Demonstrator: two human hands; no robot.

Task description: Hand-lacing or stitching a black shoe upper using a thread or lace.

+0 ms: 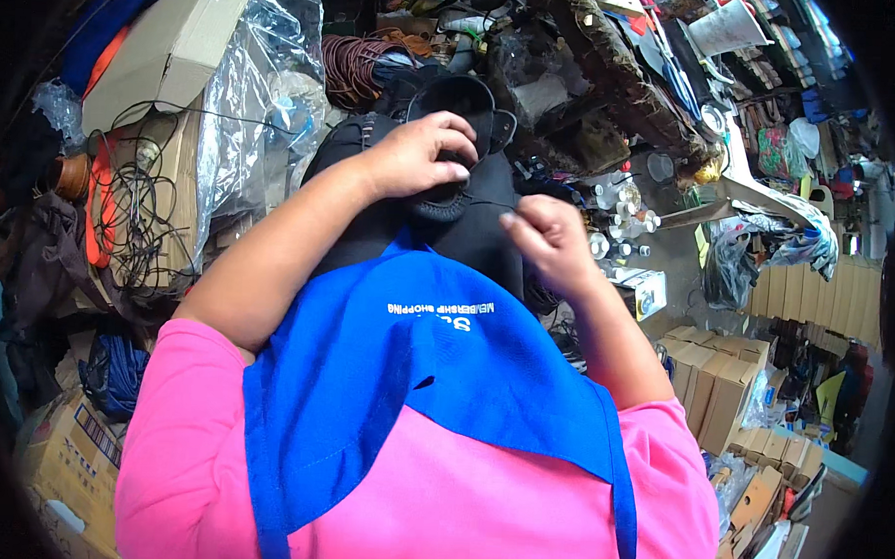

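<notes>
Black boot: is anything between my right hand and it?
Nothing visible. The right hand pinches a thin dark thread just beside the black boot, while the left hand already grips the boot's opening.

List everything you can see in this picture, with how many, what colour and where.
black fabric piece: one, black, centre, under both hands
round black part: one, black, at the top of the fabric piece
thin thread: one, dark, between the two hands
clear plastic bag: one, transparent, upper left
coil of cord: one, brown, top centre
loose cables: a tangle, black, left
cardboard boxes: several, tan, right and lower right
small spools: several, white, right of centre
apron: one, blue, on the person's chest
shirt: one, pink, bottom
left hand: one, resting on the fabric piece by the round part
right hand: one, fingers pinched at the thread
</notes>
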